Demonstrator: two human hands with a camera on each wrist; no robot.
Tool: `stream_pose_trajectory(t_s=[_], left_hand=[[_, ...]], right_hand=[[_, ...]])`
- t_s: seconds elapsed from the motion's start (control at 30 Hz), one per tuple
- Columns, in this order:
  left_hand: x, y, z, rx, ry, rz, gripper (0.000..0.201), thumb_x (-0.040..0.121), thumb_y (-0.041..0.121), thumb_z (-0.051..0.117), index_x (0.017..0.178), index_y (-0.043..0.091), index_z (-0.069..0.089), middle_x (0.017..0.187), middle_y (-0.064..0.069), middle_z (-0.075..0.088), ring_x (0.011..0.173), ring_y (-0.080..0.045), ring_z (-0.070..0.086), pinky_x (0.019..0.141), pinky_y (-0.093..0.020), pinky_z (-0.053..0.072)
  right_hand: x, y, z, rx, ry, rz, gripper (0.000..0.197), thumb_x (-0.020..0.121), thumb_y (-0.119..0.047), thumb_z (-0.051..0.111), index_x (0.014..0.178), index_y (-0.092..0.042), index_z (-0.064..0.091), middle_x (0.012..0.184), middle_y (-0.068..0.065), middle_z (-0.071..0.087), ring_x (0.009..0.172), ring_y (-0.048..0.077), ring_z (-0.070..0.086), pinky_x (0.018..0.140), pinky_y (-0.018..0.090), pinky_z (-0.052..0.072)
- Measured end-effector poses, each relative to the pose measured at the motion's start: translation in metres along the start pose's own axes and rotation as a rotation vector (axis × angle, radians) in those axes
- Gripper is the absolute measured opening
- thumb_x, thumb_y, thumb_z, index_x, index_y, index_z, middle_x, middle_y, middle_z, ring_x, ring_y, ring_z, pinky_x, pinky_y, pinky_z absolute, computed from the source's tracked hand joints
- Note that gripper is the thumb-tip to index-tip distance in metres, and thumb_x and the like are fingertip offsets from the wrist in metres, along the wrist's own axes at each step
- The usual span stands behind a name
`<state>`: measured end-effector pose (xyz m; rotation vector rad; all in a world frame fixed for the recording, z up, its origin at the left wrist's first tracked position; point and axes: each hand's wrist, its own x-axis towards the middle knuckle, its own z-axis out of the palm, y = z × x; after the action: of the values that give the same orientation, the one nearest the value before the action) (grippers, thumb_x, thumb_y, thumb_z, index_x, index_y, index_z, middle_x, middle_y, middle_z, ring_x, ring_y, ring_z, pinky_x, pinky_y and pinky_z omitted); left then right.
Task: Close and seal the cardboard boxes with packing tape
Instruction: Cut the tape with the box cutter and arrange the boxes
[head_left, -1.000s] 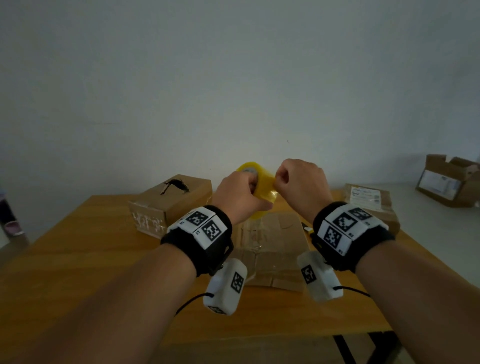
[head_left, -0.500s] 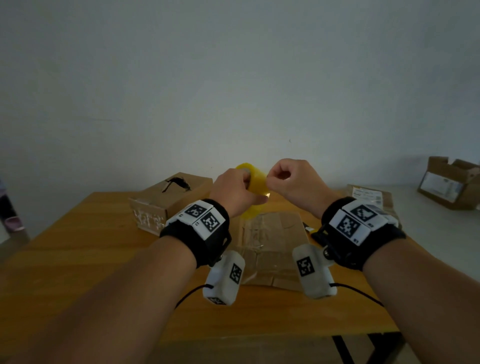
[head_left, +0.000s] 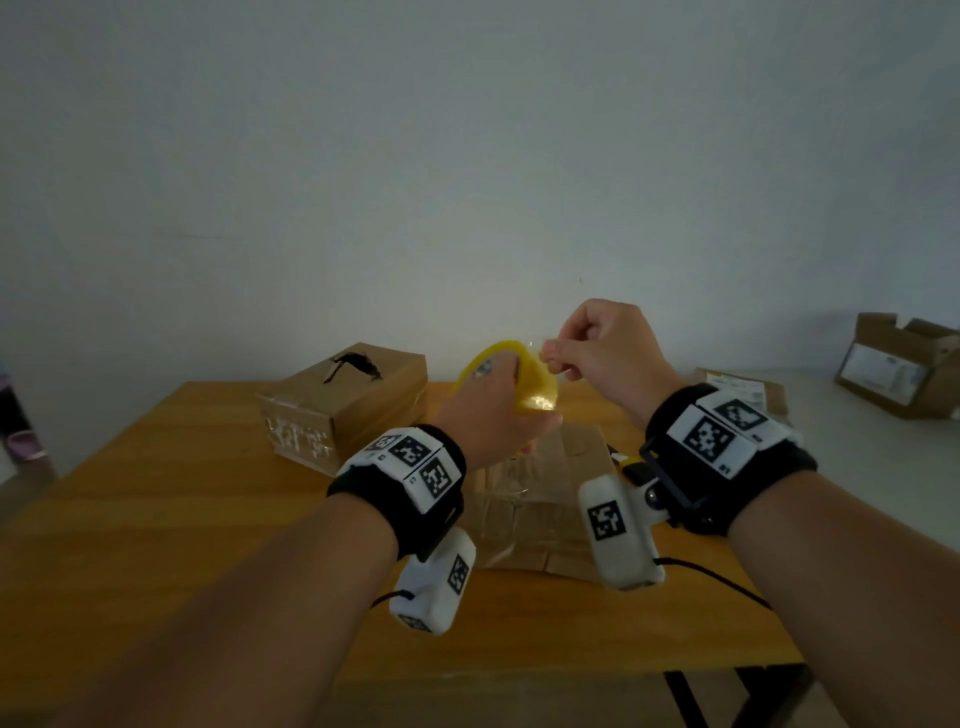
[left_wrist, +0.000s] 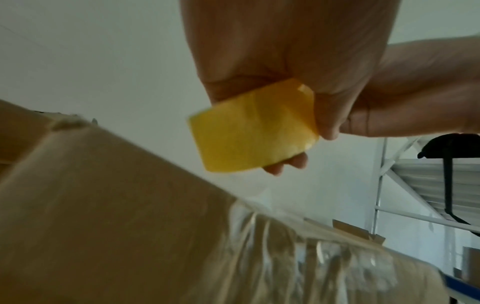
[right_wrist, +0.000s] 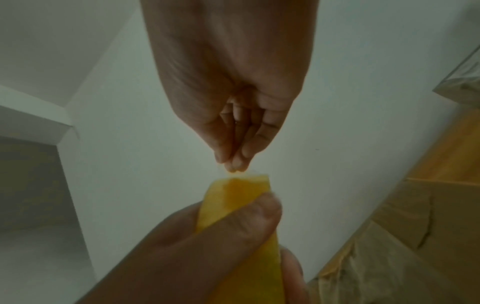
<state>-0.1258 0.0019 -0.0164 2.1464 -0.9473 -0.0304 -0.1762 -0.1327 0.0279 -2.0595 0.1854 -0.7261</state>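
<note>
Toward the far left of the wooden worktop (head_left: 156, 499) sits a closed brown cardboard box (head_left: 345, 402). Above the flattened, tape-streaked cardboard box (head_left: 540, 499) at the worktop's middle, the left hand (head_left: 493, 410) grips the yellow roll of packing tape (head_left: 535, 384), steadying it. The right hand (head_left: 602, 353) pinches the tape's clear free end (head_left: 545, 358), apparently to peel off a strip.

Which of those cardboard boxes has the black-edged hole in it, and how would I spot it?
Start at the orange-brown wooden table and look to its far left corner by the wall. There stands the closed brown cardboard box, left of the raised hands. Only it has a ragged black-edged tear in its top.
</note>
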Motion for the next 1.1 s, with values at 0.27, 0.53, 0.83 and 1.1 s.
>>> stream_pose_trajectory(t_s=[0.27, 0.53, 0.83, 1.1], left_hand=[[0.013, -0.002, -0.006, 0.056, -0.030, -0.104, 0.045, 0.087, 0.039, 0.062, 0.115, 0.012, 0.040, 0.079, -0.004, 0.069, 0.065, -0.020, 0.069, 0.065, -0.040, 0.058], [0.012, 0.011, -0.030, 0.190, -0.112, -0.136, 0.070, 0.091, 0.047, 0.055, 0.142, 0.008, 0.029, 0.089, -0.005, 0.072, 0.073, -0.018, 0.066, 0.063, -0.025, 0.049], [0.006, 0.012, -0.039, 0.585, -0.285, -0.043, 0.056, 0.086, 0.048, 0.061, 0.132, 0.019, 0.046, 0.128, -0.005, 0.054, 0.101, -0.020, 0.053, 0.079, -0.027, 0.040], [0.007, -0.006, -0.065, 0.547, -0.084, -0.015, 0.051, 0.090, 0.057, 0.046, 0.097, 0.009, 0.062, 0.081, -0.006, 0.059, 0.075, -0.022, 0.057, 0.063, -0.031, 0.040]], right_hand=[[-0.003, -0.008, 0.001, 0.034, -0.024, -0.093, 0.017, 0.080, -0.006, 0.075, 0.073, -0.007, 0.059, 0.071, 0.015, 0.071, 0.060, 0.017, 0.064, 0.066, 0.037, 0.056], [-0.001, -0.006, -0.010, 0.297, 0.048, -0.027, 0.018, 0.080, -0.001, 0.072, 0.074, -0.005, 0.056, 0.081, 0.023, 0.071, 0.070, 0.023, 0.067, 0.066, 0.030, 0.055], [0.004, 0.019, -0.024, 0.559, 0.168, 0.168, 0.019, 0.086, 0.003, 0.065, 0.074, -0.009, 0.056, 0.081, 0.013, 0.072, 0.067, 0.016, 0.068, 0.063, 0.023, 0.054], [-0.003, 0.027, -0.021, 0.645, 0.247, 0.317, 0.014, 0.086, 0.001, 0.067, 0.079, -0.006, 0.058, 0.077, 0.011, 0.072, 0.065, 0.017, 0.069, 0.059, 0.023, 0.057]])
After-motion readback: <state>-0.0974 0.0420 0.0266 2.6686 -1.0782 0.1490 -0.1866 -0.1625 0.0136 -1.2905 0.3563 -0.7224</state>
